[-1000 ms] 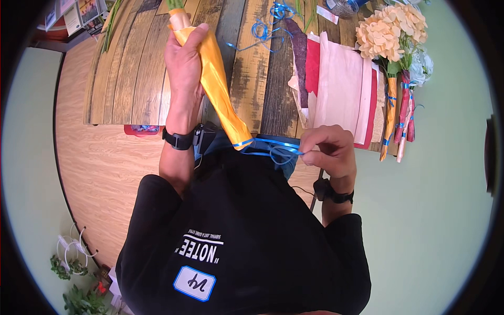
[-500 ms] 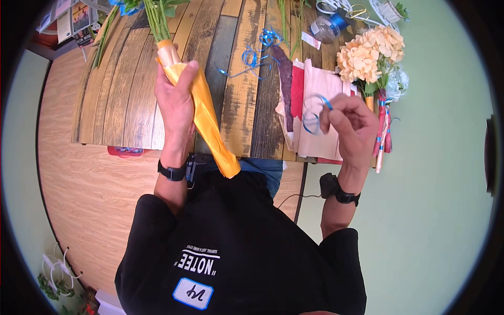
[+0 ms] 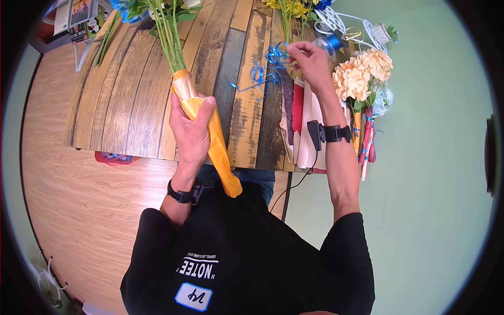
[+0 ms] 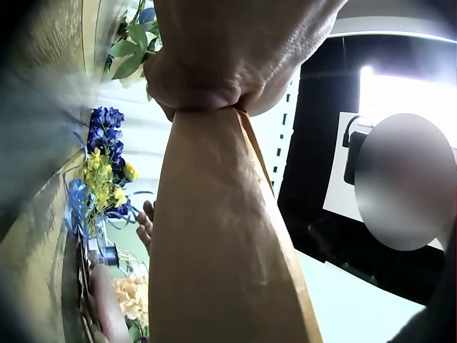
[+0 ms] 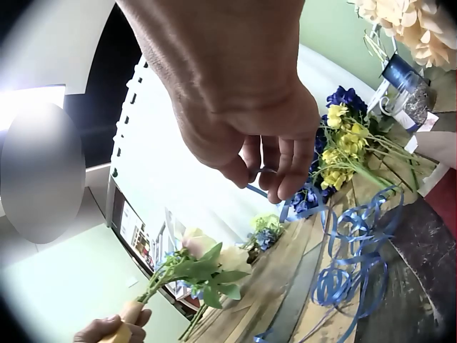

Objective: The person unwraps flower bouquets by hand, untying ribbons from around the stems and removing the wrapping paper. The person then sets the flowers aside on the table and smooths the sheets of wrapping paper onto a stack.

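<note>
My left hand (image 3: 191,134) grips a bouquet whose stems (image 3: 169,42) are wrapped in yellow paper (image 3: 220,157). The wrapped end tapers down towards my body, past the table's near edge. In the left wrist view this wrap (image 4: 221,236) fills the middle, with the hand around its upper part. Over the far part of the table, my right hand (image 3: 313,65) pinches a thin blue ribbon (image 5: 265,171) at its fingertips. Curled blue ribbons (image 3: 258,73) lie on the wood just beside and below that hand.
Pink and red wrapping paper (image 3: 307,126) lies under my right forearm. Finished bouquets with peach flowers (image 3: 362,73) lie along the right edge. Behind my right hand are a blue ribbon spool (image 3: 334,42) and yellow flowers (image 3: 294,8). Loose green stems (image 3: 107,39) lie at the left.
My right hand has moved from the wrap's lower end, with a ribbon, up and forward to the curled ribbons. The ribbon at the wrap's lower end is gone. The left hand still holds the bouquet.
</note>
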Demonstrator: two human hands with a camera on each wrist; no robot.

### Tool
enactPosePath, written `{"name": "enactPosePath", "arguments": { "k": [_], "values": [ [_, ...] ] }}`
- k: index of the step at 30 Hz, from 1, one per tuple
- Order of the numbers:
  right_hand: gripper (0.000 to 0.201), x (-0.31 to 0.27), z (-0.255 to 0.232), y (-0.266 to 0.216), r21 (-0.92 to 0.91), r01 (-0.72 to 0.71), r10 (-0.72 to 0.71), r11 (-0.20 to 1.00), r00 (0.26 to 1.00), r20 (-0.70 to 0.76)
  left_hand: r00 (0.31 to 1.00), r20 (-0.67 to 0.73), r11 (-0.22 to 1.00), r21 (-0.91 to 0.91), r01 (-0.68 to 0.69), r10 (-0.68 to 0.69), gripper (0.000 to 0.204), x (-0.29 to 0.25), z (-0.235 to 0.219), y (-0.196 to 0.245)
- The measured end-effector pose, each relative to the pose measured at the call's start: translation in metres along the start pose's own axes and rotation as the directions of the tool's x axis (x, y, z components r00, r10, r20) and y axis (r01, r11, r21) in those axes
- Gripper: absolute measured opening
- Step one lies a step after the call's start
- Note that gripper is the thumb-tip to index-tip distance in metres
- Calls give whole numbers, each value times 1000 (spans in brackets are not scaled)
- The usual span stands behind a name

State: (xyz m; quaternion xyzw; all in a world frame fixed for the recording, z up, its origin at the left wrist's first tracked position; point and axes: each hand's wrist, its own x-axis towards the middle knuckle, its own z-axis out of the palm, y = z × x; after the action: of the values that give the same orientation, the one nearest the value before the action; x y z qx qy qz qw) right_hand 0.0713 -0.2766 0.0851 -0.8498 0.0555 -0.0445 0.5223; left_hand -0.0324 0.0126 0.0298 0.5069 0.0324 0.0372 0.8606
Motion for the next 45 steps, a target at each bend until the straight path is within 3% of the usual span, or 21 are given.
{"name": "enactPosePath", "arguments": {
  "k": [2, 4, 5, 7, 8, 10, 11, 13, 14, 16, 17, 19, 21, 22, 26, 28, 32, 35, 37, 40, 45],
  "values": [
    [21, 6, 2, 12, -54, -26, 27, 998, 999, 20, 1000, -2, 1000, -8, 0, 0, 61, -1, -1, 1],
    [24, 7, 5, 17, -191, -71, 99, 979, 985, 141, 999, -24, 998, -56, -26, 25, 25, -3, 1, 2],
    [24, 6, 4, 20, -192, -72, 100, 979, 985, 143, 999, -26, 998, -57, -25, 24, 25, -4, 1, 1],
    [27, 4, 7, 18, -544, 69, 10, 836, 990, 141, 1000, -4, 998, -52, -23, 23, 26, -5, -1, -1],
    [27, 0, 8, 18, -539, 72, 9, 839, 989, 145, 1000, -8, 999, -46, -25, 24, 26, -6, -1, -2],
    [30, -15, 15, 3, -680, 301, -301, 668, 946, 123, 1000, 11, 999, -44, -15, 15, 26, -8, 1, -4],
    [30, -26, 18, -9, -674, 306, -306, 672, 944, 123, 1000, 10, 999, -37, -22, 22, 26, -8, 2, -5],
    [34, -54, 30, -36, -532, 302, -306, 791, 948, 84, 998, 61, 999, -29, -16, 18, 27, -11, 5, -8],
    [34, -67, 37, -40, -528, 302, -309, 794, 948, 78, 994, 108, 998, -61, 7, -1, 28, -14, 6, -10],
    [33, -93, 52, -43, -84, 98, -80, 992, 977, 196, 986, 167, 996, -78, 38, -25, 30, -20, 12, -8],
    [33, -104, 59, -43, -78, 96, -80, 992, 980, 184, 975, 218, 993, -98, 71, -49, 31, -23, 14, -7],
    [32, -123, 73, -41, 247, -109, 30, 963, 952, 304, 956, 290, 993, -96, 69, -39, 39, -28, 11, -16],
    [35, -142, 86, -35, 314, -138, 37, 939, 950, 309, 926, 371, 980, -150, 133, -69, 56, -33, 14, -18],
    [37, -147, 89, -33, 368, -169, 46, 914, 946, 320, 900, 426, 994, -12, 109, -94, 78, -33, 8, -24],
    [39, -154, 84, -30, 414, -141, 1, 899, 947, 321, 814, 580, 996, 84, -17, -34, 98, -38, 12, -18],
    [40, -154, 82, -24, 325, 52, -133, 944, 964, 231, 803, 595, 993, 107, -45, -28, 100, -42, 17, -16],
    [40, -164, 80, -30, 402, 38, -101, 915, 986, 136, 756, 654, 966, 196, -168, -2, 106, -45, 24, -24],
    [40, -166, 73, -22, 287, -34, -8, 957, 990, 142, 746, 665, 951, 255, -176, -40, 106, -48, 26, -28],
    [27, -166, 70, -26, 249, -70, 36, 966, 990, 136, 728, 680, 955, 265, -137, -84, 106, -50, 30, -23],
    [24, -164, 69, -21, 291, 14, -47, 957, 993, 108, 709, 696, 954, 275, -121, -111, 105, -52, 34, -23],
    [25, -160, 66, -33, 281, 55, -58, 958, 998, 2, 696, 696, 913, 380, -146, -178, 110, -48, 36, -24]
  ]
}}
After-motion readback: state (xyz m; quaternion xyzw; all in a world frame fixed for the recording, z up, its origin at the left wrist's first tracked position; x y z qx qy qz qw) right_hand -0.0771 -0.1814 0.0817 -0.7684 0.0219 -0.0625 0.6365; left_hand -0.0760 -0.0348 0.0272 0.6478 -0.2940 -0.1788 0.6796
